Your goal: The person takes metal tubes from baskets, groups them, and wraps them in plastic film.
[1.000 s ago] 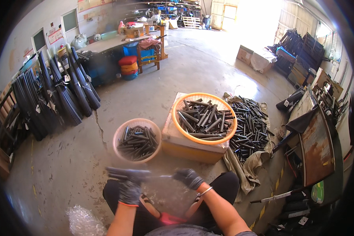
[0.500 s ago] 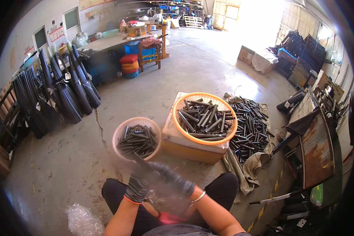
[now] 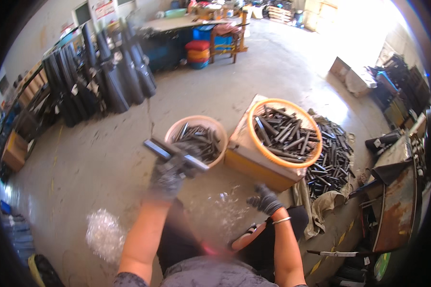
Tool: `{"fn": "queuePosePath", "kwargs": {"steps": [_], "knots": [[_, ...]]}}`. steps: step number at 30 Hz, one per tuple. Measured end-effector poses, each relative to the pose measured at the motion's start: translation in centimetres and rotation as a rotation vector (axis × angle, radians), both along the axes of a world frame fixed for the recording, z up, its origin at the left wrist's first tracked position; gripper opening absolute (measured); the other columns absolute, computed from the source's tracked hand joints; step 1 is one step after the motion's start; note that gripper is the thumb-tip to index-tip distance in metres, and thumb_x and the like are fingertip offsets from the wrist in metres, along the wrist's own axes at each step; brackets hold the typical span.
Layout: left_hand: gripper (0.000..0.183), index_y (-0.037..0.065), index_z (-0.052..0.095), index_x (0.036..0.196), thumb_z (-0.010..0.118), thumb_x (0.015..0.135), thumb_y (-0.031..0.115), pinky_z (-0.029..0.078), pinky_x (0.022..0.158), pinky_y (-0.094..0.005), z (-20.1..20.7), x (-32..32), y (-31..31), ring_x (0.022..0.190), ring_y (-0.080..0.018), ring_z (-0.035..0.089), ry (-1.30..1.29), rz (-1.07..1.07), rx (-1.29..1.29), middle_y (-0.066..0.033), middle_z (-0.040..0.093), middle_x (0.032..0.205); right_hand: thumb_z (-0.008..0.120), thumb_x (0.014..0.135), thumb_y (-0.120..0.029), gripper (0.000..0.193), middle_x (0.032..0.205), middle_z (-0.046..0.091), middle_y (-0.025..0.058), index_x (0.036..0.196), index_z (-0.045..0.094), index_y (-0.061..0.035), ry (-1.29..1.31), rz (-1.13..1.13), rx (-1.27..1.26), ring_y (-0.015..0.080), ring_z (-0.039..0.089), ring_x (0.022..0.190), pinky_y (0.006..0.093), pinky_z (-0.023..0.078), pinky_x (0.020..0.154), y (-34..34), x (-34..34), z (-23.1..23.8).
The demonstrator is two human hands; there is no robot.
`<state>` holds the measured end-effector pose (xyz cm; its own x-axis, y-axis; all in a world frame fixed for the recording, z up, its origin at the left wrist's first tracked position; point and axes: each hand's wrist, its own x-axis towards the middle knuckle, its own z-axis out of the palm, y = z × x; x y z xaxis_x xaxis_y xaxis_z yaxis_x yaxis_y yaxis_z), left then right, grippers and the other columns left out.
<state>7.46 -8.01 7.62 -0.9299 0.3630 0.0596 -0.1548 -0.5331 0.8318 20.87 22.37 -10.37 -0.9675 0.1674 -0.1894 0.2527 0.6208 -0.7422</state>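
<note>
Gripped in the gloved left hand [image 3: 166,178], a dark metal bar [image 3: 176,154] is held crosswise just above the near rim of the small tub [image 3: 219,129], which is already part full of similar bars. The right hand [image 3: 265,200], also gloved, hangs lower right over the lap with fingers curled; it seems to pinch the edge of a clear plastic bag [image 3: 220,210], though I cannot tell for sure. Judging from the pose, the bar looks headed for the tub, so it would go best lowered lengthwise along the others rather than dropped across them, keeping the wrist over the tub's middle so nothing tips the rim. Right of the tub, a large orange basin [image 3: 283,132] of longer bars sits on a cardboard box [image 3: 254,165], and a loose pile [image 3: 333,160] lies on cloth farther right. Motion blur smears the left hand and bar, so the exact finger hold and the bar's ends are unclear. Another crumpled plastic bag [image 3: 104,234] lies near left on the floor.
</note>
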Motion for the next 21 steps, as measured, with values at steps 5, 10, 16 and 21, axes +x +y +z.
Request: {"fn": "queuePosePath", "kwargs": {"steps": [5, 10, 16, 21], "knots": [[0.028, 0.002, 0.058, 0.107, 0.065, 0.085, 0.018, 0.052, 0.074, -0.0327, -0.3, 1.3, 2.7, 0.088, -0.0223, 0.063, -0.014, -0.174, 0.062, -0.0111, 0.064, 0.098, 0.076, 0.073, -0.009, 0.069, 0.114, 0.058, 0.0150, 0.131, 0.037, -0.0057, 0.285, 0.009, -0.859, 0.0173, 0.061, 0.071, 0.0268, 0.050, 0.057, -8.2, -2.5, 14.3], [0.028, 0.002, 0.058, 0.106, 0.065, 0.085, 0.019, 0.053, 0.067, -0.0299, 1.7, 2.0, 4.3, 0.084, -0.0210, 0.064, -0.114, -0.129, 0.120, -0.0100, 0.064, 0.096, 0.067, 0.084, -0.023, 0.033, 0.086, 0.062, 0.0081, 0.108, 0.052, -0.0054, 0.086, 0.122, -1.303, 0.0144, 0.054, 0.058, 0.0246, 0.043, 0.049, -14.0, -3.4, 13.6], [0.030, 0.002, 0.058, 0.104, 0.064, 0.086, 0.026, 0.056, 0.073, -0.0347, 1.0, -1.4, 0.3, 0.085, -0.0237, 0.064, 0.112, -0.004, -0.022, -0.0120, 0.064, 0.095, 0.059, 0.090, -0.031, 0.023, 0.067, 0.057, 0.0021, 0.086, 0.060, -0.0082, 0.225, -0.129, -0.656, 0.0144, 0.048, 0.052, 0.0275, 0.038, 0.047, -9.1, -1.2, -1.1], [0.025, 0.003, 0.059, 0.103, 0.064, 0.086, 0.020, 0.056, 0.075, -0.0406, 0.3, -2.8, -1.2, 0.087, -0.0262, 0.064, 0.023, 0.116, 0.117, -0.0126, 0.064, 0.095, 0.067, 0.084, -0.023, 0.031, 0.093, 0.063, 0.0142, 0.108, 0.057, -0.0055, -0.200, -0.001, 0.128, 0.0199, 0.059, 0.065, 0.0329, 0.048, 0.058, -3.1, 1.4, -7.0]]}}
